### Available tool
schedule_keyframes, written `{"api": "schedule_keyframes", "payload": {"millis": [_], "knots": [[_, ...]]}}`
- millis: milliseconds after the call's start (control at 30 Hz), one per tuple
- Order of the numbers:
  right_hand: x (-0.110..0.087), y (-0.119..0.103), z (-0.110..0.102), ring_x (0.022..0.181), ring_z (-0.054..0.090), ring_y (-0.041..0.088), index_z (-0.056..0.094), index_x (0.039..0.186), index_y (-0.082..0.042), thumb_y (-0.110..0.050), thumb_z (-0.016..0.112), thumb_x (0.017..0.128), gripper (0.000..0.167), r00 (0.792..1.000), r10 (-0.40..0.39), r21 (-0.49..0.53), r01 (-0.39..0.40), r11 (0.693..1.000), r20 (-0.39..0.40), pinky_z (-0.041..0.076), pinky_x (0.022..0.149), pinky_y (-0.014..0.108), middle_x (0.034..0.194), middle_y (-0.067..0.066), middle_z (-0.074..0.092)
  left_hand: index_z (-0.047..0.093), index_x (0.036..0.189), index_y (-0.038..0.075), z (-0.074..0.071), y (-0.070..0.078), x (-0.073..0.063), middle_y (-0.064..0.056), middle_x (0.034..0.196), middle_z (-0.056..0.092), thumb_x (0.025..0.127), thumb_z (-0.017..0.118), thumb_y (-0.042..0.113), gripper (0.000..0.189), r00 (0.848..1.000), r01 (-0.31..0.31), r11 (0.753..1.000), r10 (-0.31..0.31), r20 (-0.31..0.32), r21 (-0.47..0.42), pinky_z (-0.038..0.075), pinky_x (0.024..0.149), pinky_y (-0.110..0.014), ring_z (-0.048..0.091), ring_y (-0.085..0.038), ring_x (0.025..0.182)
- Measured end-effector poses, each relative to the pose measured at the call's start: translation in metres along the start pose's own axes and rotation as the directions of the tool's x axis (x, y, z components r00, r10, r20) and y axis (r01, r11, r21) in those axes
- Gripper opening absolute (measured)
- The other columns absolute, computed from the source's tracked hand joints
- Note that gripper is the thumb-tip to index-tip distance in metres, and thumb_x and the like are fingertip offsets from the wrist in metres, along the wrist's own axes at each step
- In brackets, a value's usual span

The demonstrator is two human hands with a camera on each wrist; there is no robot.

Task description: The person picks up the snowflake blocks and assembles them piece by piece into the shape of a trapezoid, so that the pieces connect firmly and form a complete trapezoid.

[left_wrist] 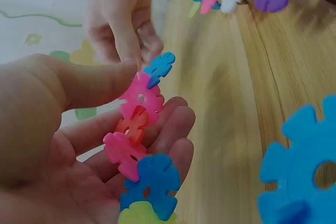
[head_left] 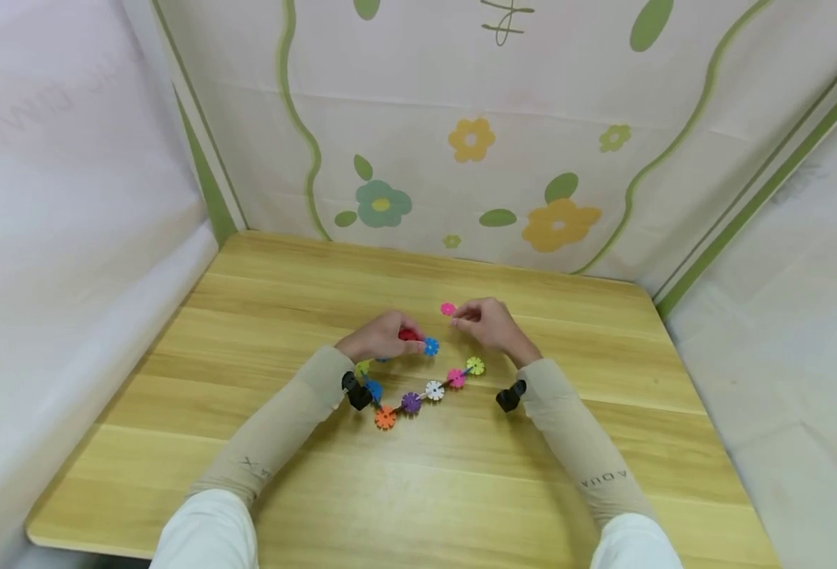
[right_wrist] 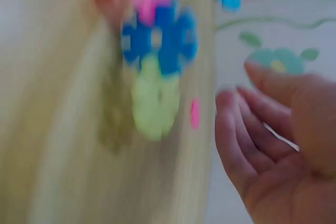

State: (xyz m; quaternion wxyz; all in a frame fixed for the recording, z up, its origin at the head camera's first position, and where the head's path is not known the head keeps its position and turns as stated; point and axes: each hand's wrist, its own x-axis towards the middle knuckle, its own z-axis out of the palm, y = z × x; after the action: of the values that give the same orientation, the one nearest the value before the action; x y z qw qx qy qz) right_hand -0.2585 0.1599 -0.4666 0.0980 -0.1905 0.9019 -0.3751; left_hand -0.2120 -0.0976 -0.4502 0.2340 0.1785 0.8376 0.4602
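My left hand [head_left: 387,336] pinches a chain of slotted plastic flower discs [left_wrist: 140,98] between thumb and fingers. In the left wrist view this held stretch runs from a light blue disc [left_wrist: 160,66] through pink and red discs to a dark blue one [left_wrist: 152,182] across the palm. The chain continues along the table, past an orange disc [head_left: 386,417] and a purple disc [head_left: 411,403] to a yellow-green end disc [head_left: 475,365]. My right hand [head_left: 488,322] hovers with relaxed fingers near a loose pink disc [head_left: 448,308]; the right wrist view shows a gap between them.
The wooden table [head_left: 176,442] carries the chain in front of both hands. A white cloth wall [head_left: 418,95] with printed flowers rises behind the table, and white cloth hangs at both sides. A small black camera [head_left: 509,397] sits at the right wrist.
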Motion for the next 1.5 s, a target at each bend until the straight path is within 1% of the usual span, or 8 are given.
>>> {"api": "schedule_keyframes", "payload": {"millis": [167,300,467,567,733,800,1300,1500], "knots": [[0.026,0.014,-0.001,0.115,0.071,0.033,0.067,0.134,0.003,-0.018,0.070,0.104,0.037,1.000,-0.001,-0.156,-0.002,0.988,-0.023,0.060,0.099,0.045,0.128,0.019,0.071,0.079,0.114,0.008,0.008,0.000,0.008,-0.014,0.100,0.074,0.103,0.071,0.025,0.022,1.000,-0.003,0.998,0.003,0.003,0.068,0.045,0.066,-0.026,0.053,-0.014,0.073],[0.039,0.021,0.001,0.128,0.064,0.040,0.062,0.139,0.006,-0.018,0.070,0.104,0.043,1.000,-0.008,-0.221,0.008,0.975,-0.001,0.054,0.109,0.052,0.143,0.025,0.061,0.079,0.113,0.009,0.014,0.004,0.013,-0.014,0.104,0.075,0.102,0.072,0.027,0.022,1.000,-0.016,0.995,0.014,0.024,0.095,0.046,0.068,-0.025,0.055,-0.013,0.075],[0.046,0.024,0.001,0.104,0.068,0.034,0.072,0.107,0.003,-0.016,0.069,0.104,0.020,0.998,-0.059,-0.288,0.066,0.955,0.035,0.058,0.094,0.047,0.115,0.021,0.073,0.077,0.112,0.009,0.016,0.006,0.016,-0.004,0.101,0.074,0.098,0.078,0.024,0.022,0.997,-0.065,0.991,0.058,0.058,0.119,0.048,0.071,-0.026,0.057,-0.014,0.080],[0.045,0.024,-0.002,0.092,0.067,0.027,0.074,0.102,0.001,-0.016,0.074,0.101,0.017,0.998,-0.045,-0.289,0.057,0.956,0.046,0.056,0.086,0.043,0.100,0.015,0.076,0.077,0.112,0.008,0.016,0.007,0.017,-0.003,0.103,0.075,0.096,0.081,0.021,0.021,0.994,-0.089,0.988,0.080,0.075,0.129,0.051,0.074,-0.026,0.061,-0.014,0.084],[0.032,0.023,-0.010,0.089,0.066,0.020,0.079,0.100,-0.007,-0.021,0.080,0.096,0.015,0.997,0.054,-0.222,-0.040,0.974,0.058,0.053,0.085,0.036,0.098,0.008,0.078,0.077,0.110,0.008,0.018,0.005,0.020,-0.002,0.104,0.076,0.094,0.082,0.017,0.019,0.990,-0.123,0.981,0.111,0.086,0.150,0.057,0.083,-0.028,0.067,-0.014,0.092],[0.024,0.023,-0.014,0.086,0.065,0.019,0.078,0.097,-0.009,-0.021,0.079,0.097,0.012,0.997,0.052,-0.204,-0.040,0.978,0.055,0.052,0.083,0.033,0.097,0.007,0.078,0.077,0.110,0.008,0.019,0.004,0.020,-0.002,0.105,0.076,0.094,0.083,0.015,0.019,0.989,-0.131,0.979,0.119,0.082,0.158,0.058,0.085,-0.029,0.067,-0.014,0.093],[-0.036,0.004,-0.012,0.080,0.066,0.014,0.076,0.096,-0.012,-0.018,0.072,0.102,0.009,0.996,-0.085,-0.091,0.086,0.992,0.012,0.056,0.073,0.027,0.090,0.004,0.075,0.078,0.114,0.006,0.019,0.002,0.019,-0.003,0.105,0.076,0.093,0.084,0.016,0.024,0.993,-0.114,0.978,0.111,0.028,0.177,0.057,0.082,-0.028,0.066,-0.014,0.091],[-0.053,0.004,-0.005,0.075,0.067,0.012,0.076,0.095,-0.012,-0.016,0.075,0.100,0.006,0.981,-0.190,-0.070,0.188,0.980,-0.030,0.059,0.069,0.025,0.087,0.003,0.076,0.078,0.117,0.004,0.020,0.003,0.018,-0.005,0.110,0.077,0.094,0.083,0.018,0.028,0.991,-0.133,0.973,0.136,-0.003,0.190,0.057,0.082,-0.027,0.067,-0.014,0.091]]}}
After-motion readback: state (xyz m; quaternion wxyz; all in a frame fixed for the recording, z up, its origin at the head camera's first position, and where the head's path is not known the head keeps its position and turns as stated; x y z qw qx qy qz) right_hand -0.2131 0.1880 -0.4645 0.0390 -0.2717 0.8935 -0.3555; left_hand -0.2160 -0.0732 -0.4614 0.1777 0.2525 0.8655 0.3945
